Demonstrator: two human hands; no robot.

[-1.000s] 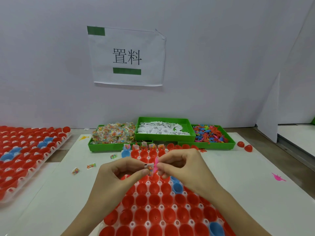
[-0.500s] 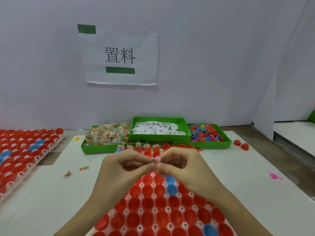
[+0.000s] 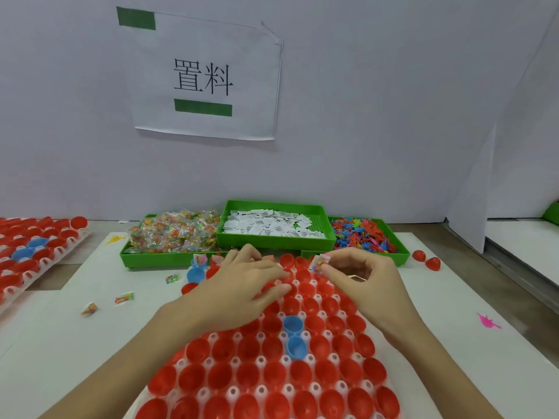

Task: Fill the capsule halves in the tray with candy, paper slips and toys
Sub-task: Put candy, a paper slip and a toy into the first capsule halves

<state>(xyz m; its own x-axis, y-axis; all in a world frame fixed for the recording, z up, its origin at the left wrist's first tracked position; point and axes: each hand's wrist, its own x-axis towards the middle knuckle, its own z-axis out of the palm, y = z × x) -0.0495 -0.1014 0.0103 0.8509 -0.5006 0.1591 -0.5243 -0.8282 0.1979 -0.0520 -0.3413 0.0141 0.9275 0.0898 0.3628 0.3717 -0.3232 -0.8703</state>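
A white tray (image 3: 233, 392) of red capsule halves, with two blue halves (image 3: 292, 324) among them, lies in front of me. My right hand (image 3: 367, 284) pinches a small clear candy packet (image 3: 320, 262) above the tray's far rows. My left hand (image 3: 242, 287) stretches over the far rows beside it, fingers nearly straight, tips touching the capsule halves; nothing shows in it. Far-row halves by a blue half (image 3: 195, 274) hold candy packets (image 3: 200, 259). Behind stand green bins of candy (image 3: 174, 231), paper slips (image 3: 272, 226) and toys (image 3: 360, 235).
A second tray (image 3: 30, 258) of capsule halves sits at the left. Loose candy packets (image 3: 124, 297) lie left of the main tray. A pink toy (image 3: 488, 322) lies at the right, and two red halves (image 3: 426, 260) lie near the toy bin. A white wall with a paper sign rises behind.
My hands, joined on one packet before, have parted. The right hand keeps the candy packet, and the left has dropped forward onto the tray's far rows.
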